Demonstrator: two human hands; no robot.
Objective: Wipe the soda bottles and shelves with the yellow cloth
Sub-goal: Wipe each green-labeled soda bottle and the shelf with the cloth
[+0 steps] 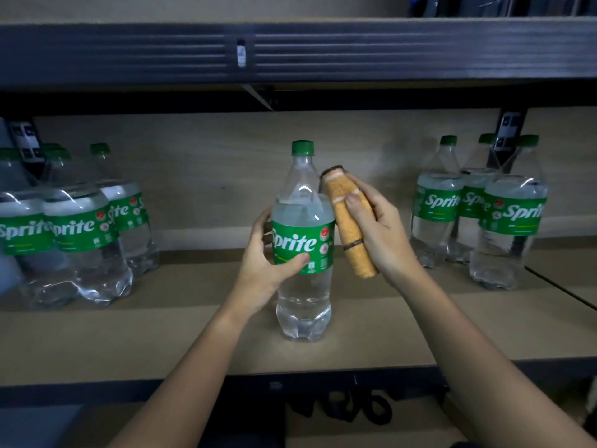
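A clear Sprite bottle point(303, 295) with a green cap and label stands upright on the brown shelf board point(181, 337), near its front middle. My left hand point(263, 270) grips it at the label, thumb across the front. My right hand point(378, 227) holds the folded yellow cloth point(347, 227) against the bottle's right shoulder. The cloth runs from beside the neck down to label height.
Several Sprite bottles point(77, 240) stand at the left of the shelf, and three more Sprite bottles point(507, 221) at the right. A dark metal shelf beam point(355, 50) crosses overhead. The shelf's front edge point(484, 367) lies below my arms, with a lower shelf beneath.
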